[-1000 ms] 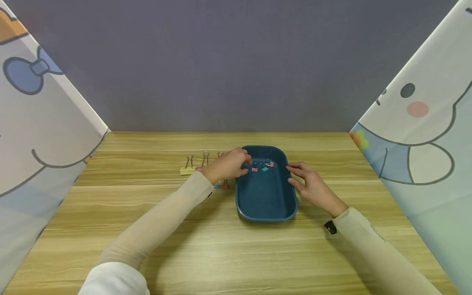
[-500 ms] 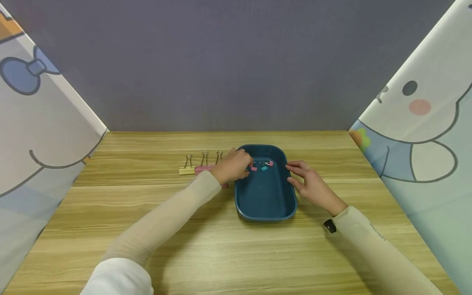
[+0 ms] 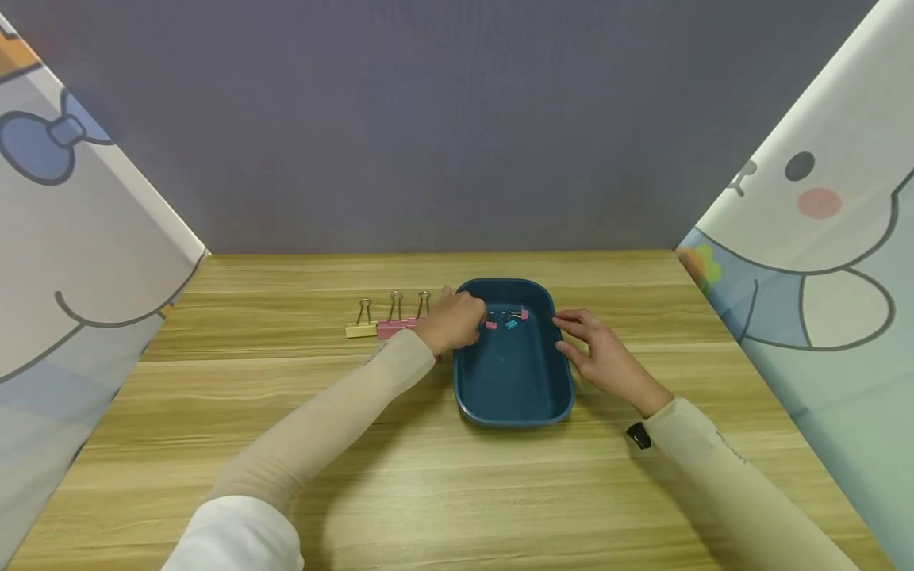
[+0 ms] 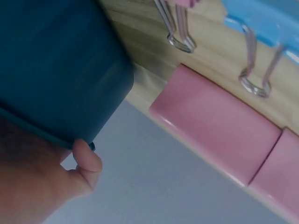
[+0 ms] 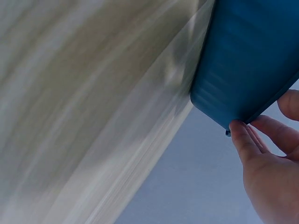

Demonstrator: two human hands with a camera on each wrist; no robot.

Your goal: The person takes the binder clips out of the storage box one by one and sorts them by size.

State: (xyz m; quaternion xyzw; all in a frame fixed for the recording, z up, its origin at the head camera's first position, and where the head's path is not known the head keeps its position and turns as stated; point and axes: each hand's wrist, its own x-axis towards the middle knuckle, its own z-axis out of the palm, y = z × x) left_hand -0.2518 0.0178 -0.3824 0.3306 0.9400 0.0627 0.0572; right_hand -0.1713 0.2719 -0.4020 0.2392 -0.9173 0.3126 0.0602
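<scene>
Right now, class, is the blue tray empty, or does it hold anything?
Not empty. The blue tray holds a few small binder clips at its far end; the rest of its floor is bare.

Left hand (image 3: 451, 322) curled (thumb forward), right hand (image 3: 598, 355) relaxed.

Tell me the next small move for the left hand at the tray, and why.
Probably lift the left hand back over the tray rim toward the pink clips on the table. Its fingers sit by the small clips already inside, while the right hand steadies the far rim.
</scene>
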